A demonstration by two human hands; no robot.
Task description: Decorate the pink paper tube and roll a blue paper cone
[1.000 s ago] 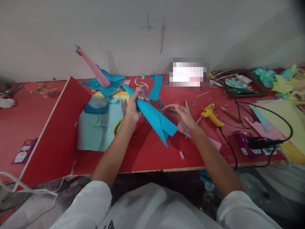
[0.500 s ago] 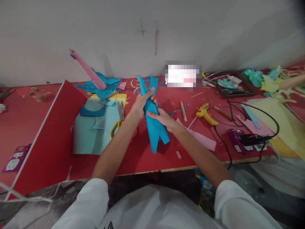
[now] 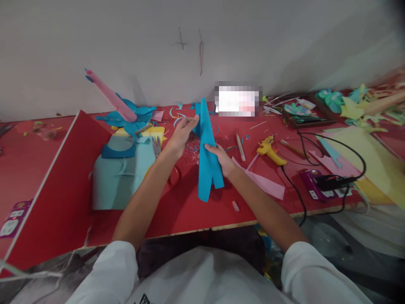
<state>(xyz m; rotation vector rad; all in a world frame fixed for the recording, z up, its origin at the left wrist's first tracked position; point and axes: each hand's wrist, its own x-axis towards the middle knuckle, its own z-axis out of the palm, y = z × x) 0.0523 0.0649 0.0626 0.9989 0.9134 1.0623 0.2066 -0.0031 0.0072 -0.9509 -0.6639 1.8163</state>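
Note:
A rolled cone of blue paper (image 3: 206,152) stands nearly upright over the red table (image 3: 190,202), its narrow tip pointing up toward the wall. My right hand (image 3: 219,158) grips the cone at its middle, fingers wrapped round it. My left hand (image 3: 181,134) is just left of the cone's upper part, fingers stretched out toward it and holding nothing. Scissors with yellow handles (image 3: 156,148) lie under my left wrist.
A pale blue sheet (image 3: 122,177) and a pink-and-blue paper figure (image 3: 120,105) lie to the left. A yellow glue gun (image 3: 268,150), a pink strip (image 3: 261,181), a purple power strip (image 3: 325,188) with black cables and yellow sheets (image 3: 367,162) lie to the right.
The cone has swung from lying slanted to nearly upright. My right hand came in and took hold of its middle; my left hand has let go of the tip and opened.

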